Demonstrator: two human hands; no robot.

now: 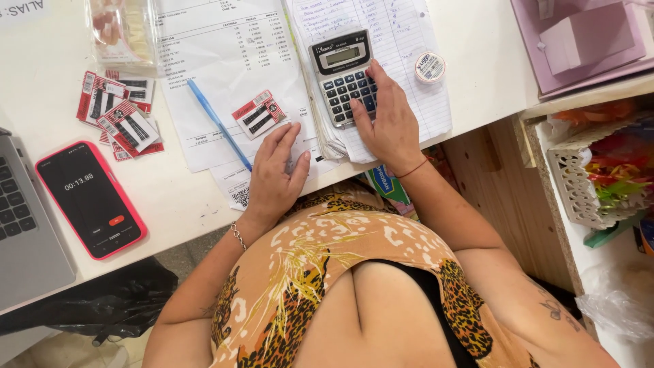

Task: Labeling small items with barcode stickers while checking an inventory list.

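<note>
My right hand [390, 121] rests on the lower part of a grey calculator [343, 73], fingers spread over its keys. The calculator lies on a handwritten lined sheet [402, 34]. My left hand [274, 176] lies flat, palm down, on a printed receipt sheet [228, 61] at the table's near edge, holding nothing. A blue pen [216, 121] lies diagonally on that sheet just left of my left hand. A small red and white barcode tag [259, 113] sits above my left fingers.
A red phone [90, 199] showing a timer lies left, beside a laptop [24, 232]. Several barcode tags [119, 112] are scattered near it. A small round tape roll [430, 67] sits right of the calculator. Pink boxes [586, 37] and a white lace basket [593, 184] stand right.
</note>
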